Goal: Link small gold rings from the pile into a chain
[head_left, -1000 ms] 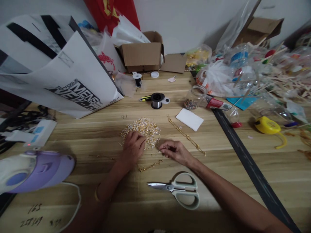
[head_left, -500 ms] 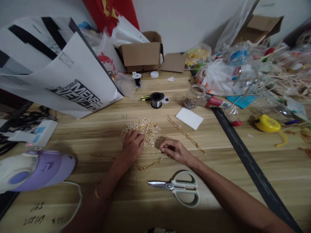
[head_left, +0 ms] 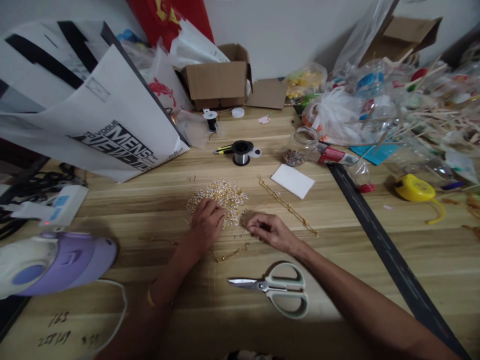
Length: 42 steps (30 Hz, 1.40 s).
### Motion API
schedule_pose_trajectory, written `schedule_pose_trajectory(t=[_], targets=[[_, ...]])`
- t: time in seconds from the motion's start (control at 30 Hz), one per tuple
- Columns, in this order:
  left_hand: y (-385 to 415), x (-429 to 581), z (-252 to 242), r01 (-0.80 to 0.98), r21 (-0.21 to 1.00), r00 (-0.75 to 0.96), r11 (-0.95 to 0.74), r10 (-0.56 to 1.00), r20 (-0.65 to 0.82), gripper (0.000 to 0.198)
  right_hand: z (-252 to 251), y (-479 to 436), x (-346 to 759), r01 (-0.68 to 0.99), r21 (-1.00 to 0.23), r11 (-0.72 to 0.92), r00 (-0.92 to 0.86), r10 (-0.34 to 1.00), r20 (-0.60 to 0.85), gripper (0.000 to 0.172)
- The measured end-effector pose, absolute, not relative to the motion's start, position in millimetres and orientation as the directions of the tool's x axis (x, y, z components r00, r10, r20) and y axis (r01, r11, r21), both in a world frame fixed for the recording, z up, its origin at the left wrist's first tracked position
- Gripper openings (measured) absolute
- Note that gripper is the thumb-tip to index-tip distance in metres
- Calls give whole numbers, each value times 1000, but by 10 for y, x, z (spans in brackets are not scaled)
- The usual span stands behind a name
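Note:
A loose pile of small gold and clear beads or charms lies on the wooden table. My left hand rests at the pile's lower left edge, fingers curled down among the pieces, tips hidden. Just right of the pile, my right hand is pinched, thumb against fingers; what it holds is too small to make out. A short gold chain lies below and between the hands. Another gold chain stretches diagonally beyond my right hand. Scissors lie nearer to me, handles to the right.
Wire spool, white card and bead jar stand beyond the pile. A big paper bag and a purple-white appliance are at left; a yellow tape measure, bottles and plastic bags at right. Cardboard box behind.
The view has shifted very slightly. Both hands keep nearly the same places, with only small movement of the left fingers at the pile.

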<state>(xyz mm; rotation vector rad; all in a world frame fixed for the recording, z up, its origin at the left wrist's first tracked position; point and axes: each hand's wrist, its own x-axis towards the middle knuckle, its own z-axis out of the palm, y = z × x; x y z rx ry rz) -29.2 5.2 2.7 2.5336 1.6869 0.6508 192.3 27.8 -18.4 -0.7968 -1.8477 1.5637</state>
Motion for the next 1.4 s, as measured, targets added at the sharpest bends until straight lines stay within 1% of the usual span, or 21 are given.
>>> schedule_pose_trajectory(t=[0.13,0.47,0.57,0.67,0.83,0.97,1.07,1.27,1.4], targets=[[58,-277,-5,846,258,394,-467,873,288,13,-179,273,1922,71,-989,131,-650,758,54,19],[80,-342,45,885,240,321,-399,896,307,16,-190,279,1933,71,-985,156,-647,759,73,20],[95,-350,64,879,263,303,-397,893,333,14,-181,278,1932,70,-987,147,-651,756,66,19],[108,-328,74,866,282,326,-414,893,310,13,-182,278,1927,67,-989,134,-652,756,59,19],[117,-255,61,874,235,374,-425,898,234,14,-194,277,1924,59,-990,125,-650,758,57,18],[110,-216,66,888,167,389,-428,894,223,14,-183,275,1924,61,-990,124,-648,760,55,19],[107,-212,77,885,142,408,-443,886,220,15,-170,275,1924,60,-990,124,-648,760,56,21],[141,-287,39,884,192,379,-427,894,240,14,-154,278,1923,74,-989,125,-653,756,46,19],[179,-349,12,863,300,336,-407,905,261,11,-153,277,1921,87,-990,115,-654,756,30,19]])
